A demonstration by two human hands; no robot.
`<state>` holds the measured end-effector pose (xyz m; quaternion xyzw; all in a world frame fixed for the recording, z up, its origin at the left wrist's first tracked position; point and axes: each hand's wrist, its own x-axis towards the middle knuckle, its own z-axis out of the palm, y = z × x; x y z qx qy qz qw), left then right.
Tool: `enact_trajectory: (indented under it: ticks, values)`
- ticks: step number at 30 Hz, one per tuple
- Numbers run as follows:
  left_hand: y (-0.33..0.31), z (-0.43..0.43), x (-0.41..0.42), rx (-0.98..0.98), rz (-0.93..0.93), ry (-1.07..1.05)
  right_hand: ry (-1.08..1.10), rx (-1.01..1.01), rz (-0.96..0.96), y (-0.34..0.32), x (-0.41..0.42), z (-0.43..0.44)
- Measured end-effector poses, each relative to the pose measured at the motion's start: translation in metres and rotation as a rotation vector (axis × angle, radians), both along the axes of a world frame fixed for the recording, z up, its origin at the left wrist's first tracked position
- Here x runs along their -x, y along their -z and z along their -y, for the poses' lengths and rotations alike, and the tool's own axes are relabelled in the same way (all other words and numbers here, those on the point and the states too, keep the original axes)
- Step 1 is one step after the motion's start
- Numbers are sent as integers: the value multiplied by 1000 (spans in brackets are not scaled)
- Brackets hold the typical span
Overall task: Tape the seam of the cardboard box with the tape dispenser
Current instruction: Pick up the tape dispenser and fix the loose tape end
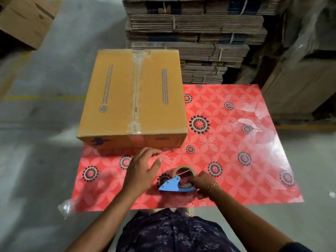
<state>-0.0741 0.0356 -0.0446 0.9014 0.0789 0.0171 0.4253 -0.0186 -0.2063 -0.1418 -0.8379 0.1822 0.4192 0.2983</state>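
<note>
A closed brown cardboard box (116, 99) sits on the left half of a red patterned table (236, 142). A strip of clear tape (136, 91) runs along its middle seam from far edge to near edge. A blue tape dispenser (171, 185) with a roll of clear tape (184, 172) lies on the table near the front edge. My right hand (201, 184) is closed around the dispenser's handle end. My left hand (141, 170) hovers just left of the dispenser, fingers spread, holding nothing, a short way in front of the box.
Tall stacks of flattened, strapped cardboard (196, 33) stand behind the table. Another box (25, 20) is at the top left over the concrete floor. Large cartons (298, 84) stand at the right. The table's right half carries only its glossy plastic cover.
</note>
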Motion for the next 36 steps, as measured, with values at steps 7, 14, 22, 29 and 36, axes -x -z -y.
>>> enact_trajectory:
  ticks: [7, 14, 22, 29, 36]
  values:
    - [5, 25, 7, 120, -136, -143, 74, -201, 132, -16, -16, 21]
    - [-16, 72, -11, 965, -644, -478, -44, -721, 405, -119, -86, 49]
    - [-107, 128, -59, 1649, -509, 132, -308, -955, 601, -248, -148, 29]
    - [-150, 118, -89, 1647, -192, -6, -97, -952, 926, -278, -128, 44]
    - [-171, 97, -113, 1653, -31, -176, -345, -547, 1422, -263, -56, 24]
